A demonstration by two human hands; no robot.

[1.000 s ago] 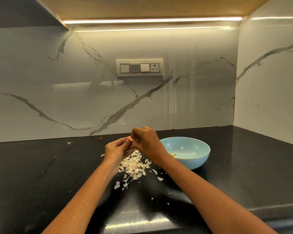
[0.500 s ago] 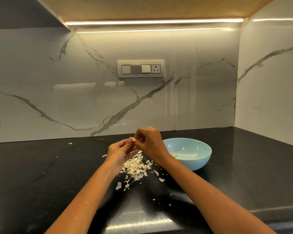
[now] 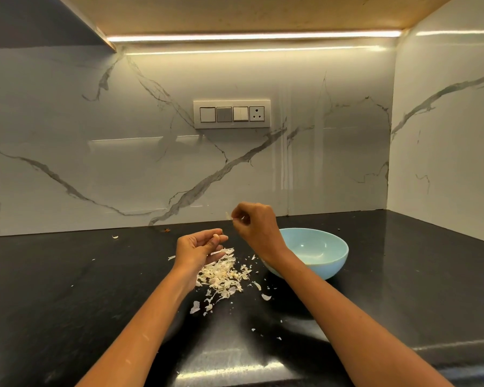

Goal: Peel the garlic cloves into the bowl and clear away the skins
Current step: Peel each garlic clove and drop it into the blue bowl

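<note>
My left hand [image 3: 199, 247] pinches a small pale garlic clove [image 3: 216, 236] between thumb and fingertips, just above a heap of garlic skins [image 3: 221, 275] on the black counter. Higher and to the right, my right hand [image 3: 256, 223] has its fingers curled and pinches a thin piece of skin [image 3: 229, 215] at their tips. The light blue bowl [image 3: 330, 263] stands right of the heap, partly behind my right wrist; what lies inside it is mostly hidden.
Loose skin flakes [image 3: 266, 296] lie scattered around the heap and toward the front edge, one more flake [image 3: 115, 236] far back left. Marble walls close the back and right side of the black counter [image 3: 67, 289]. A switch panel [image 3: 232, 114] is on the back wall.
The two hands were joined at the clove; now they are apart. My right hand has lifted up and away with a strip of skin while my left keeps the clove.
</note>
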